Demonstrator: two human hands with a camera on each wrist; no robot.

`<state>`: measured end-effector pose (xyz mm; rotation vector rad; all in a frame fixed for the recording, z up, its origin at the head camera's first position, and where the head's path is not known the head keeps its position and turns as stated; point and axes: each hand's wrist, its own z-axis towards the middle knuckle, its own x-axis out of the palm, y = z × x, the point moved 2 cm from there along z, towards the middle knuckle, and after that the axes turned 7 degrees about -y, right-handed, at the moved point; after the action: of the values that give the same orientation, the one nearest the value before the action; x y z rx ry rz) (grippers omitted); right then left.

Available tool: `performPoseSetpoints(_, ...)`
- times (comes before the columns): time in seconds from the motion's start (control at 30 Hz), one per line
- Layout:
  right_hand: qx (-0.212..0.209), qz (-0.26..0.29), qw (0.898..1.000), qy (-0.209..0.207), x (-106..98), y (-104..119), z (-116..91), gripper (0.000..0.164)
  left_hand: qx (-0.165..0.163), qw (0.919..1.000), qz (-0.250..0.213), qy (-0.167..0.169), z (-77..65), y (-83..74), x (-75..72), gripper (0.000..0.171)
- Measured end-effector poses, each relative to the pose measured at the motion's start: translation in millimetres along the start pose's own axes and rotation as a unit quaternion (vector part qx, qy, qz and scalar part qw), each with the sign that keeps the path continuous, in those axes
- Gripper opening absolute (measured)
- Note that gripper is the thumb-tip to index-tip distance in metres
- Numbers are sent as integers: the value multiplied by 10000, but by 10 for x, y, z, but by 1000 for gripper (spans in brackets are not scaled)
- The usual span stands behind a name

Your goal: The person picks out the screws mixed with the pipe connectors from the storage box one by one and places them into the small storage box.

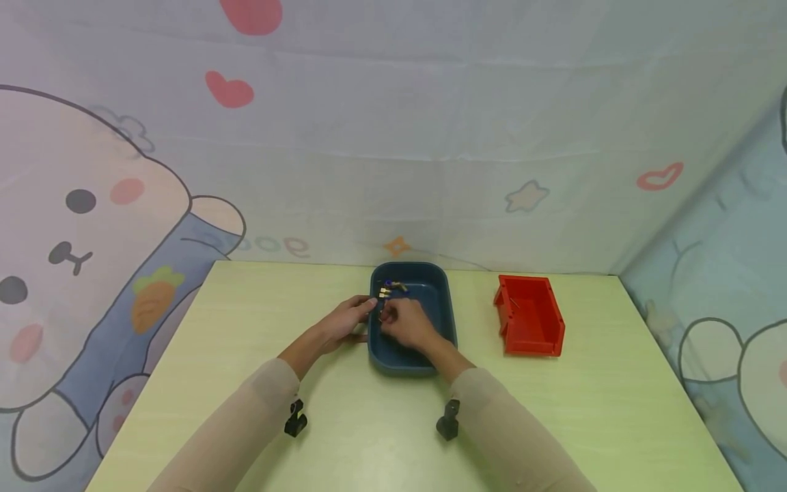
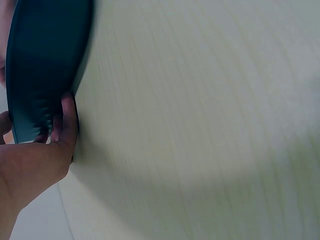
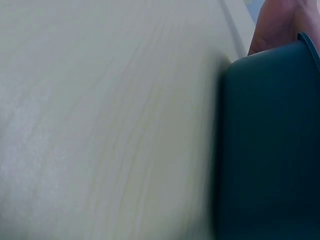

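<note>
A dark blue plastic tub (image 1: 412,371) sits on the table with several small brass fittings (image 1: 384,292) along its left side, some with blue parts. At the tub's left wall my left hand (image 1: 344,321) holds the side, thumb at the rim; the left wrist view shows the fingers (image 2: 69,120) along the outer wall. My right hand (image 1: 407,324) reaches down inside the tub, its fingers curled and pinching a small brass fitting near the left wall, mostly hidden by the fingertips. In the right wrist view the tub (image 3: 272,140) hides that hand's fingertips.
To the right stands a red open-front bin (image 1: 531,321) with a small thin piece (image 1: 514,303) inside. The pale wooden table (image 1: 615,410) ends at a printed cloth backdrop (image 1: 430,137) behind. Black wrist mounts (image 1: 296,419) stick out from both sleeves.
</note>
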<state>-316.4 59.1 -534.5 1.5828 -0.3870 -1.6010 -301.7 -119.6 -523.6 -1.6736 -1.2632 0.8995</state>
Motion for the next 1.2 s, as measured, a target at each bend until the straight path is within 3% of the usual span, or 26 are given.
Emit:
performPoseSetpoints(0.37, 13, 358, 9978, -549, -115, 8, -1, 7, -38, 10000, -8, -13, 7, 12, 12, 60)
performPoseSetpoints(0.6, -19, 684, 9965, -471, -279, 75, -22, 7, -7, 10000, 64, 42, 6, -2, 9, 62)
performPoseSetpoints(1.2, -314, 582, 9965, -517, -631, -32, -114, 8, -69, 10000, 46, -1, 1, -16, 15, 62)
